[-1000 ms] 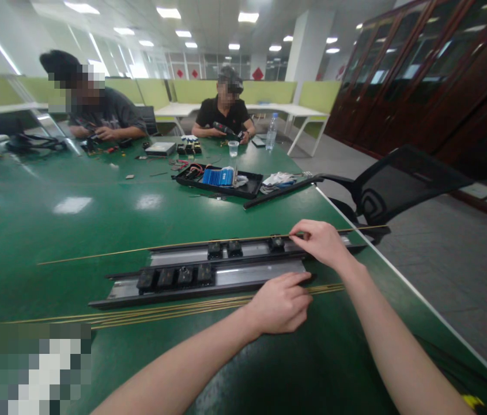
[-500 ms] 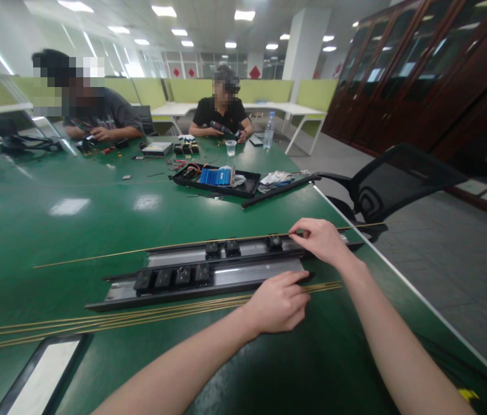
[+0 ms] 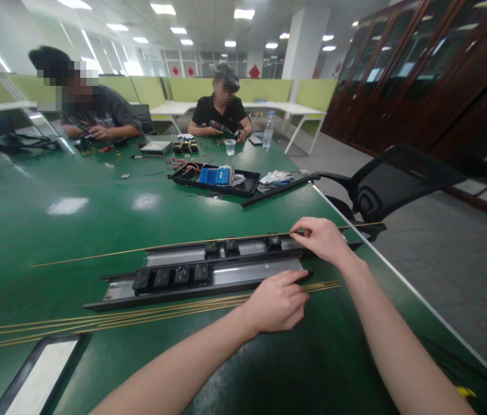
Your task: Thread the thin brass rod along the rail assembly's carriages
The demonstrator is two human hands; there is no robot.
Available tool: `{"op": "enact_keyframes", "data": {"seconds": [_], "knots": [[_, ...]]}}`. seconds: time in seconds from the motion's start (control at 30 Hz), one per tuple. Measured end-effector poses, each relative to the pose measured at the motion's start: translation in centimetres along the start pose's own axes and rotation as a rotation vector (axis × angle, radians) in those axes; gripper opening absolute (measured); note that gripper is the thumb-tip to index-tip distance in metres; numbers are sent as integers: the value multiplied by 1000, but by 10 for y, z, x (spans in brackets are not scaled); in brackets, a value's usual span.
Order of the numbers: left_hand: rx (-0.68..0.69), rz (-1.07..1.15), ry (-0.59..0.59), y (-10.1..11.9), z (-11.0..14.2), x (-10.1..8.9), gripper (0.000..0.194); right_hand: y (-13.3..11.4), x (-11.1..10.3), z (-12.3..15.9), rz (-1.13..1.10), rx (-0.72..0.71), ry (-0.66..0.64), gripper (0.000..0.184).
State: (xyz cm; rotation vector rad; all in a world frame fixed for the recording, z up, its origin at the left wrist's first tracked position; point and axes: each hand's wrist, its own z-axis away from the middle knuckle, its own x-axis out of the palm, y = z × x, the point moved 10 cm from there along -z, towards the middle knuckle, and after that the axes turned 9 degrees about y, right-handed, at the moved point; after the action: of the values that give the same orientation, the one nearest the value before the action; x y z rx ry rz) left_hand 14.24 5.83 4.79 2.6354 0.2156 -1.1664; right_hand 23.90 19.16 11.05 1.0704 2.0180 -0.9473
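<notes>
My right hand [image 3: 323, 239] pinches a long thin brass-coloured rod [image 3: 109, 253] between thumb and fingertips. The rod lies along the back edge of the far black-edged metal channel [image 3: 252, 246], which carries several black blocks [image 3: 231, 248]. My left hand [image 3: 278, 301] is at the right end of the near channel [image 3: 243, 275], its index finger stretched along the front edge and the other fingers curled in; its thumb is hidden. Another group of black blocks [image 3: 162, 278] sits in the left half of the near channel. Several more brass-coloured rods [image 3: 139, 316] lie in front, passing under my left hand.
A black tray [image 3: 249, 183] with a blue item stands beyond, beside white gloves [image 3: 275, 180] and a black bar [image 3: 269, 192]. A dark-framed tablet-like panel [image 3: 42, 374] lies front left. Two people work across the green table [image 3: 74, 230]. An office chair [image 3: 399, 178] stands right.
Both hands keep nearly the same places, the right still pinching the rod. The view has shifted slightly, so everything sits a little further left.
</notes>
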Motion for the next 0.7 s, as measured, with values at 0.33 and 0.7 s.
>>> {"op": "enact_keyframes", "data": {"seconds": [0.33,0.7], "knots": [[11,10,19,0,1,-1,24,1,-2,1,22,-1,-3,12],[3,-6,2,1,0,-2,24,7,-6,0,36,23,-11,13]]}}
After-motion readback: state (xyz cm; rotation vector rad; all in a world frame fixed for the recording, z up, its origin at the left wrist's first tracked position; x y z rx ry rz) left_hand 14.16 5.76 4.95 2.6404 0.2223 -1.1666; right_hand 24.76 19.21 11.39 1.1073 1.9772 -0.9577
